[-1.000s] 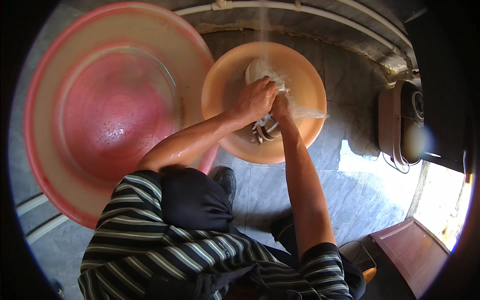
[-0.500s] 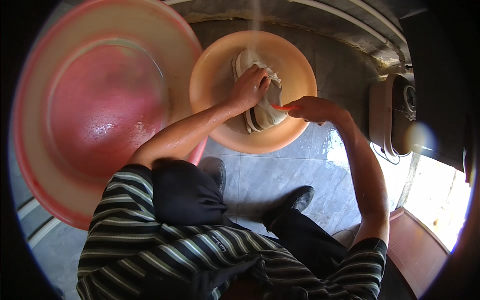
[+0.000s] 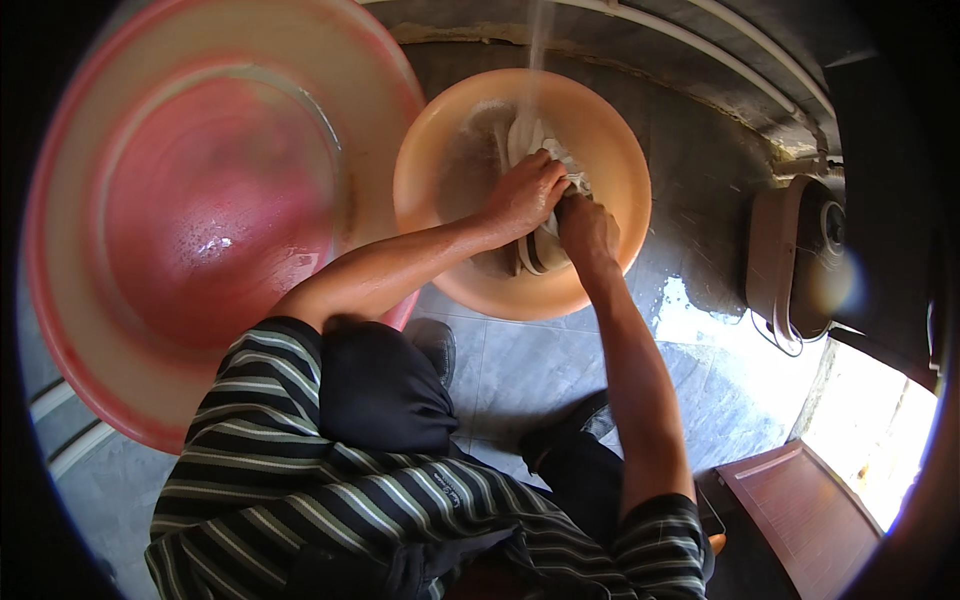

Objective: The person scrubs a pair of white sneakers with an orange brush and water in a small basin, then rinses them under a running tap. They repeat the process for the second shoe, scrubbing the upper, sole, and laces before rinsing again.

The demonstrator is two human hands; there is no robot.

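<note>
A pale shoe with a dark stripe lies in the orange basin. My left hand is closed on the shoe's upper edge and opening. Beside it my right hand is a closed fist, pressed down at the shoe's opening. The orange-handled brush held there a moment ago is hidden by the fist and the shoe; its bristles do not show. A stream of water falls from above onto the shoe's far end.
A large pink basin, wet inside, stands at the left against the orange one. White pipes run along the far wall. A beige and brown appliance is on the right. Wet grey tiles and my dark shoes lie below.
My right hand has moved left and inward, from the basin's right rim to the shoe's opening beside my left hand. The orange handle has gone out of sight. The view has shifted slightly.
</note>
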